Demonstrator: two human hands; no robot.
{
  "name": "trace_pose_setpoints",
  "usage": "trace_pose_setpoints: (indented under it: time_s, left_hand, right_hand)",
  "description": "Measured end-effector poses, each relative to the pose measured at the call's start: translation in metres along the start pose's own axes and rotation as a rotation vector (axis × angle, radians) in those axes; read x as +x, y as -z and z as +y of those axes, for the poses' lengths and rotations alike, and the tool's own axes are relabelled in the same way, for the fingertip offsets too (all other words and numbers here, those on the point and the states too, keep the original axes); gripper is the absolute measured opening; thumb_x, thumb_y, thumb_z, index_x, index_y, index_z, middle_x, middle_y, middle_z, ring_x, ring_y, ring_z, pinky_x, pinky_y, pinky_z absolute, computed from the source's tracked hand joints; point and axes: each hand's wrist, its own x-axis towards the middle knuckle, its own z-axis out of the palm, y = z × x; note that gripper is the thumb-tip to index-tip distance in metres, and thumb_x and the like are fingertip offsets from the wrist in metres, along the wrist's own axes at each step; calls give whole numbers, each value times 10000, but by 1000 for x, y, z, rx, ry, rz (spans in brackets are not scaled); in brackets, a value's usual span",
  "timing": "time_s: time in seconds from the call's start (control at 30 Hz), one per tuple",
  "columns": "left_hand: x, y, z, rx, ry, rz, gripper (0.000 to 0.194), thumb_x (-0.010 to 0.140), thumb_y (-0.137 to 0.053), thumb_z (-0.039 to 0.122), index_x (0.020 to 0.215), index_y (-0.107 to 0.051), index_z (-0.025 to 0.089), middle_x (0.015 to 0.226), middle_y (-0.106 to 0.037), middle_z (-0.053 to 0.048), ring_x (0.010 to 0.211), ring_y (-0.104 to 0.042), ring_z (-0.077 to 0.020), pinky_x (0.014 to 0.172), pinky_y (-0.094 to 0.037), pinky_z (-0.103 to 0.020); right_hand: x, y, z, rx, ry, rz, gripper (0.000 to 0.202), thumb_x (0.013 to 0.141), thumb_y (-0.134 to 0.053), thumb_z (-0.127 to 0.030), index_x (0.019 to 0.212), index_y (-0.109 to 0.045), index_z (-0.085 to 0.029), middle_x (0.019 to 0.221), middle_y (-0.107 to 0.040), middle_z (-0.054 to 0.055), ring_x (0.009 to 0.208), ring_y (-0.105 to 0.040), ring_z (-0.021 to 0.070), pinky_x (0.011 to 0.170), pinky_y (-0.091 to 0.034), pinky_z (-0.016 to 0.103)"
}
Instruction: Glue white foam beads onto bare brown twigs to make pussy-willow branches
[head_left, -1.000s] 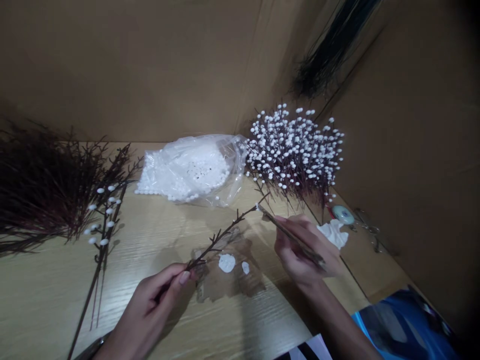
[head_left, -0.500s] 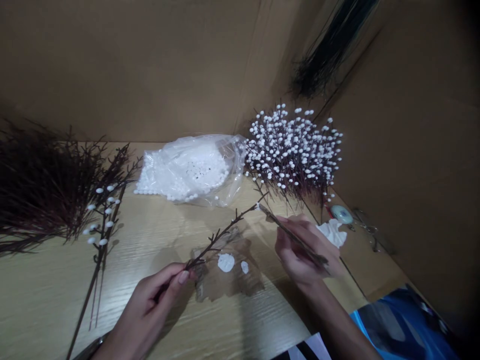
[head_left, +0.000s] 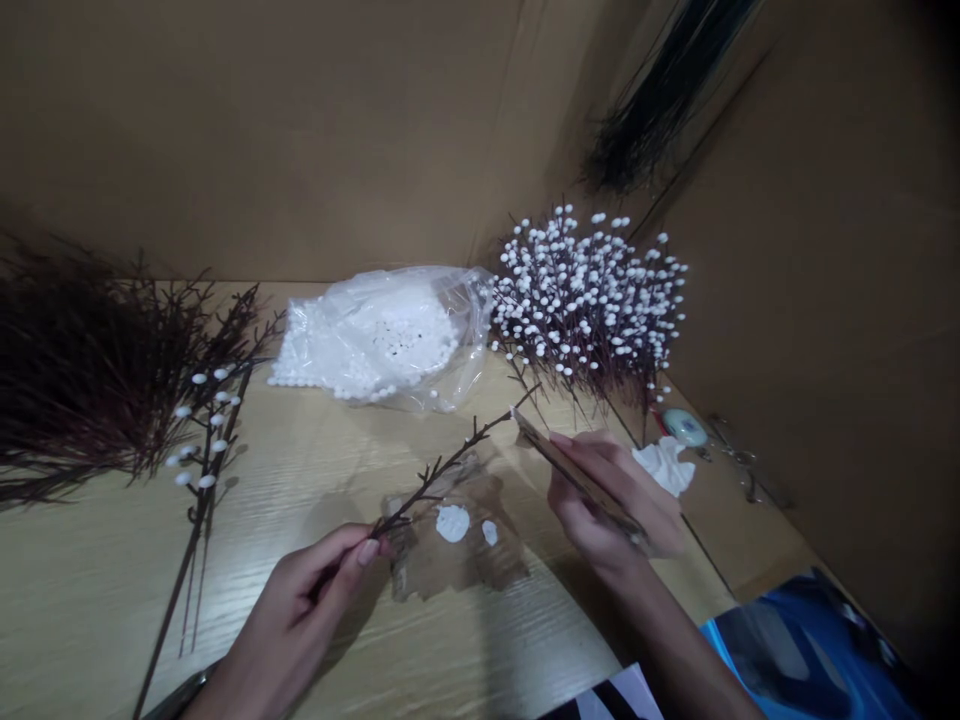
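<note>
My left hand point(head_left: 322, 590) pinches a dark brown artificial twig point(head_left: 450, 462) near its lower end, the twig slanting up to the right. In my right hand point(head_left: 611, 495) is a thin brown stick point(head_left: 566, 468), flat-looking and slightly blurred, with a white dab on its tip. That tip is at the twig's upper part and seems to touch it. Below the twig lies a crumpled brown sheet point(head_left: 480, 575) carrying two white blobs of paste point(head_left: 452, 524).
Behind is a clear plastic bag point(head_left: 375, 335) of white beads. White-berried twigs point(head_left: 592, 290) are heaped at back right; bare twigs point(head_left: 97, 370) at left, beside a berried stem point(head_left: 199, 500). A crumpled tissue point(head_left: 666, 466) and a tape measure point(head_left: 682, 428) lie right. Cardboard walls point(head_left: 262, 140) enclose the back.
The stick in my right hand has turned and its tip has shifted slightly left along the twig. My left hand and the twig stay almost still.
</note>
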Motion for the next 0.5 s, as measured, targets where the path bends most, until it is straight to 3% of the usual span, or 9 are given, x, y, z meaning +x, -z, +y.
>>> trace_pose_setpoints:
  time_s: [0.2, 0.5]
  left_hand:
    - [0, 0, -2, -3, -14, 7, 354, 962, -471, 467, 879, -725, 236, 742, -694, 2, 703, -641, -191, 591, -491, -212]
    - [0, -1, -3, -26, -10, 1, 357, 968, -471, 478, 889, -713, 228, 762, -702, -3, 708, -639, -187, 607, -495, -221]
  right_hand:
    - [1, 2, 1, -19, -35, 1, 393, 883, -597, -93, 1225, -684, -269, 739, -665, 19, 614, -594, 180, 497, -484, 322]
    - [1, -1, 0, -3, 1, -6, 414, 855, -603, -19, 1211, -692, -211, 770, -678, 31, 635, -616, 175, 514, -500, 320]
